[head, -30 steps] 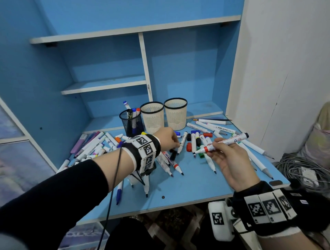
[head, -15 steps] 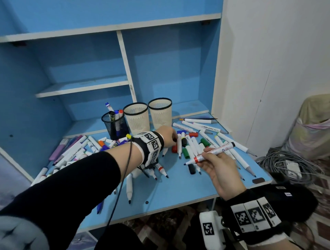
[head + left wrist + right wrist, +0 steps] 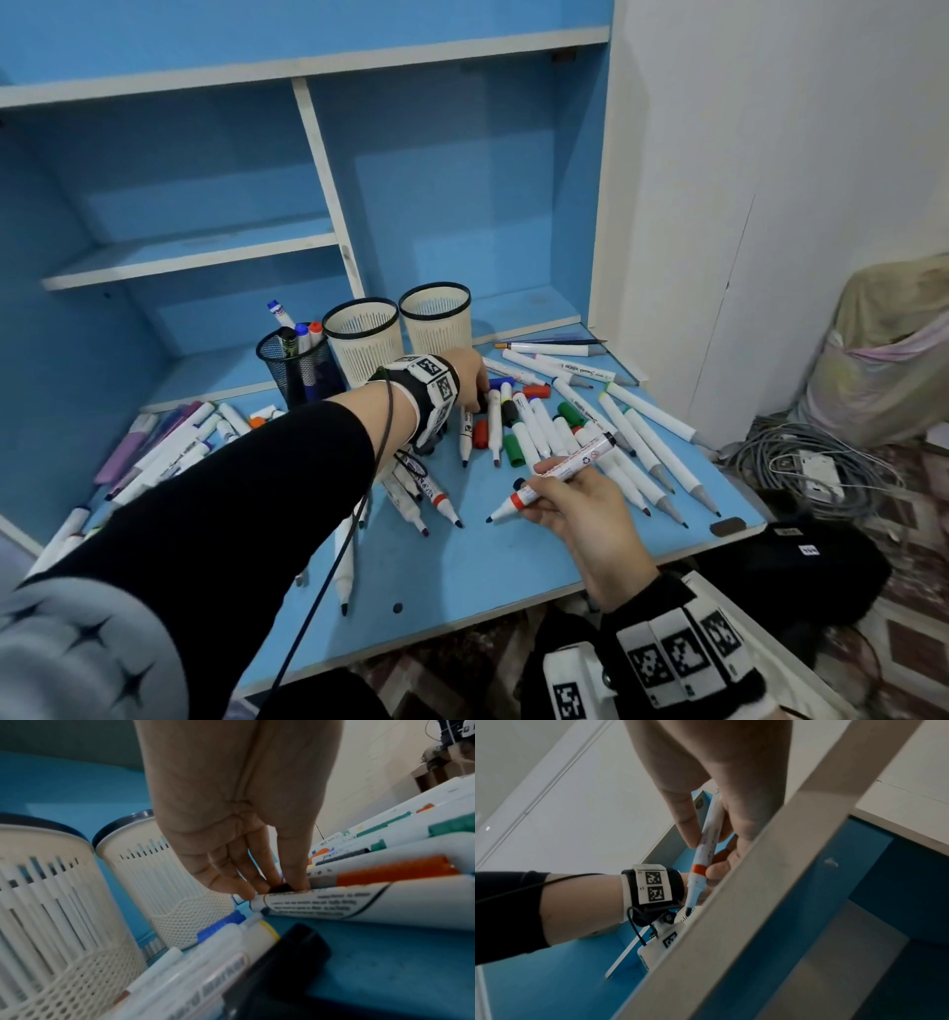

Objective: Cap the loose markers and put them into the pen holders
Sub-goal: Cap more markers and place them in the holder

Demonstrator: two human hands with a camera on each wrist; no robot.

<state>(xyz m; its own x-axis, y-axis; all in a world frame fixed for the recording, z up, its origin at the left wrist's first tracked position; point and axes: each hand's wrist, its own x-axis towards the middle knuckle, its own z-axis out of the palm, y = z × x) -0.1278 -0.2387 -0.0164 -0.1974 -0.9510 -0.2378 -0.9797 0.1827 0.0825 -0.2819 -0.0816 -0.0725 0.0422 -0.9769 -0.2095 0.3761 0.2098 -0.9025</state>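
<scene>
2 hands are seen over the blue bench [image 3: 477,560]: an uncapped white marker with a red band [image 3: 552,475] is gripped by the right hand [image 3: 580,519], its dark tip aimed left above the bench. A small black cap [image 3: 280,888] among the loose markers [image 3: 534,437] is pinched by the fingertips [image 3: 295,880] of the left hand [image 3: 470,377], just in front of 2 white pen holders [image 3: 367,342] and 1 black mesh holder [image 3: 300,367] with markers standing in it.

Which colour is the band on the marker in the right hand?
Red-orange, on the marker in the right hand; right wrist view shows it best.
</scene>
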